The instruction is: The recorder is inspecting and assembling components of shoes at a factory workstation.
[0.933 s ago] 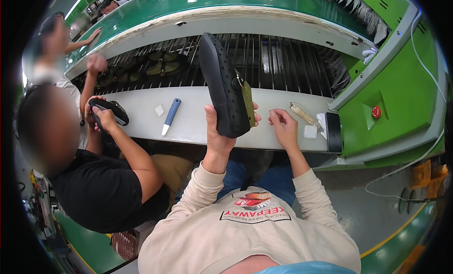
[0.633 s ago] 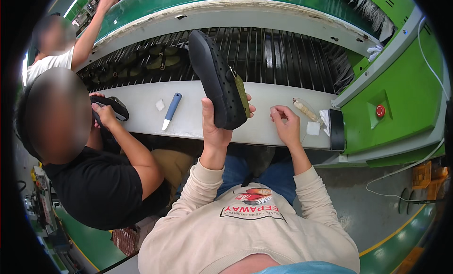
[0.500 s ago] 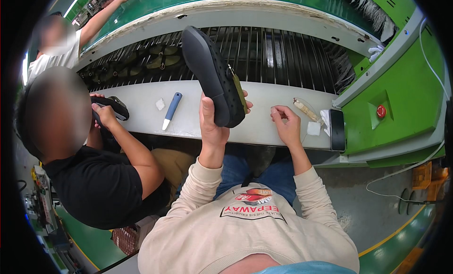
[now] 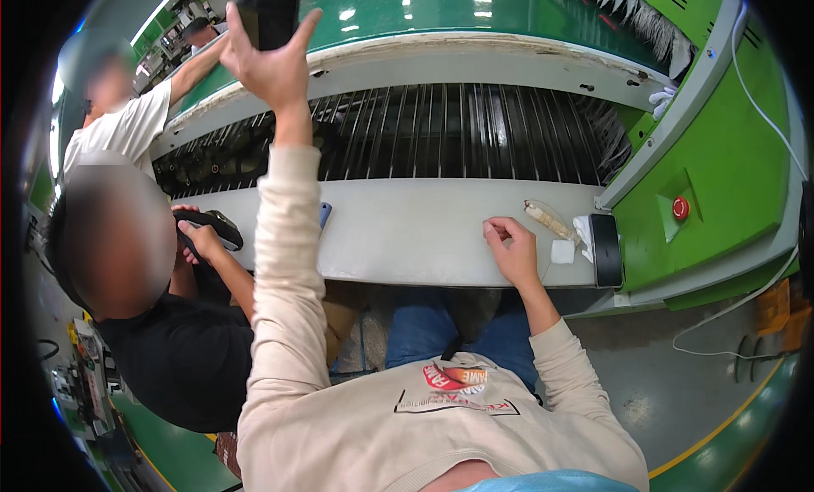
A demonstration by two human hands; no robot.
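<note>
My left hand (image 4: pixel 273 72) is stretched far forward, up to the top edge of the view. A black shoe (image 4: pixel 278 22) is in its grip, heel end toward the palm, thumb on one side and fingers on the other; most of the shoe is cut off by the frame. My right hand (image 4: pixel 511 248) rests on the white bench (image 4: pixel 407 238) with its fingers loosely curled and nothing visible in them. Near it lie a cream-coloured, wrapped stick-like tool (image 4: pixel 547 218) and a white square pad (image 4: pixel 562 251). My left sleeve covers most of a blue-handled tool (image 4: pixel 325 214).
Behind the bench run dark metal rollers (image 4: pixel 424 136), with a green belt (image 4: pixel 407 13) beyond. A phone (image 4: pixel 604 250) lies beside a green machine panel with a red button (image 4: pixel 680 208). At left a co-worker handles another black shoe (image 4: pixel 222 229); a second person reaches over the belt.
My left hand has carried the shoe forward and left, from above the bench to the belt's height at the top edge. My right hand stays on the bench.
</note>
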